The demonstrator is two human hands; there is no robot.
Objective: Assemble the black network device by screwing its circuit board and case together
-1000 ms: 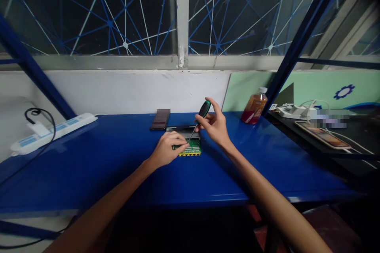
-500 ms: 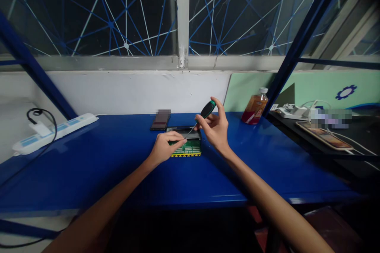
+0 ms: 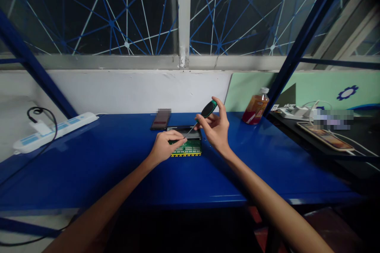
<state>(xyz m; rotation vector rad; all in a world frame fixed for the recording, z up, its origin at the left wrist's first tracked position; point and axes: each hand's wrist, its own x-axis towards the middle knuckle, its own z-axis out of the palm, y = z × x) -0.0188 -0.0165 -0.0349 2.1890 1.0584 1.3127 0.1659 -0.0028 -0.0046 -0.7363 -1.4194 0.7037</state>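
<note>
Near the middle of the blue table (image 3: 267, 166), I see two bare hands at work over a green board (image 3: 191, 147) with a row of yellow along its near edge. The right hand (image 3: 216, 128) grips a screwdriver (image 3: 208, 108): the index finger reaches up to the end of the black-and-green handle, while the thumb and other fingers close around its lower part. The tool slants, its thin shaft running down and left towards the board. There the left hand (image 3: 163, 146) is closed in a pinch, thumb against fingertips at the shaft's lower end, covering the board's left part. Whether it pinches the tip itself or some small piece, I can't tell from here. Just behind the board sits a dark case (image 3: 193, 133); I can't make out whether the two are joined. Tiny specks (image 3: 206, 140) lie just to the right.

Farther back and a little left, a dark flat device (image 3: 160, 119) lies near the case. On the far right of the table a bottle (image 3: 255, 107) of reddish drink stands upright. Over on the left runs a white power strip (image 3: 73, 123), with a white plug (image 3: 40, 127) and a black cable (image 3: 56, 126) at its near end.
</note>
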